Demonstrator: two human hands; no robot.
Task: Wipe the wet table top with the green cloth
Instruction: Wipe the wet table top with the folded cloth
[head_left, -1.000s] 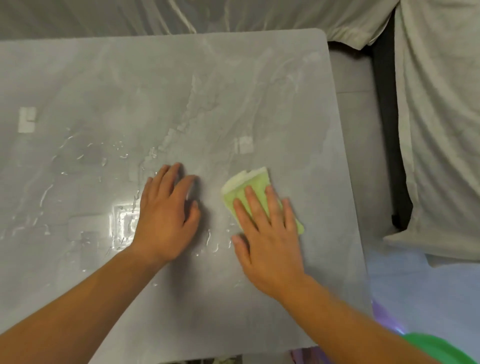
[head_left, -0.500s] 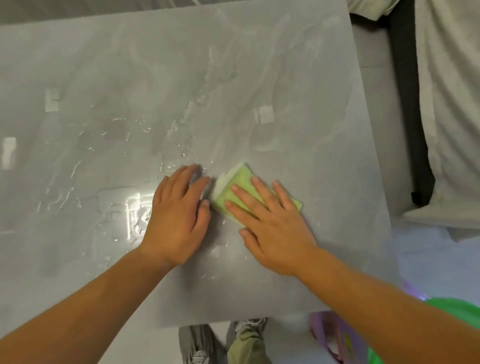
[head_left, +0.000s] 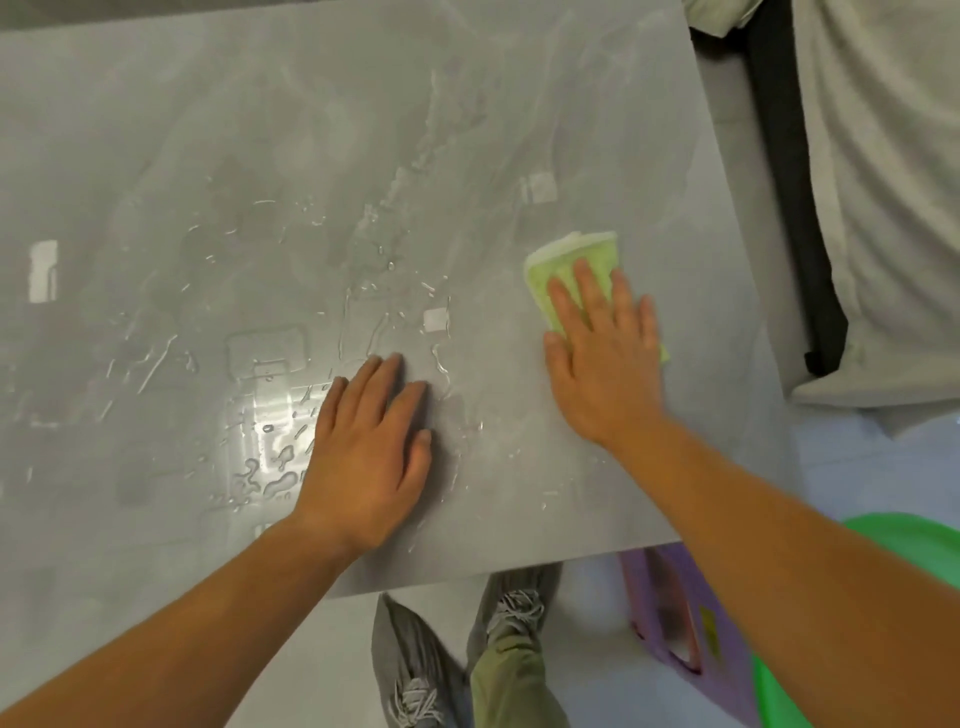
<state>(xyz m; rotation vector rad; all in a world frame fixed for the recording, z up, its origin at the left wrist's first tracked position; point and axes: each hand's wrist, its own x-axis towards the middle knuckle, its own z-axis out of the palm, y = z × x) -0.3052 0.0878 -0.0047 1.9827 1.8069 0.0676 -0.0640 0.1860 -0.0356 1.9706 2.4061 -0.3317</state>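
The right hand (head_left: 605, 353) lay flat, fingers spread, pressing the folded green cloth (head_left: 571, 265) against the grey tabletop (head_left: 311, 130); it gripped nothing but pinned the cloth beneath its palm. Half a second earlier the cloth had lain just beside the left hand (head_left: 371, 457); it now sat well to the right of that hand, toward the tabletop's right edge, indicating a rightward wiping stroke. The left hand stayed open and flat on the tabletop as a brace, holding nothing. The band between the left hand and the cloth appeared largely free of drops, suggesting that this stroke had cleared it. Puddles and streaks of water (head_left: 270, 467) remained to the left of the left hand and beyond its fingertips, so the task appeared only partly done; the cloth would probably have to pass back over that area, and the left hand would have to shift.
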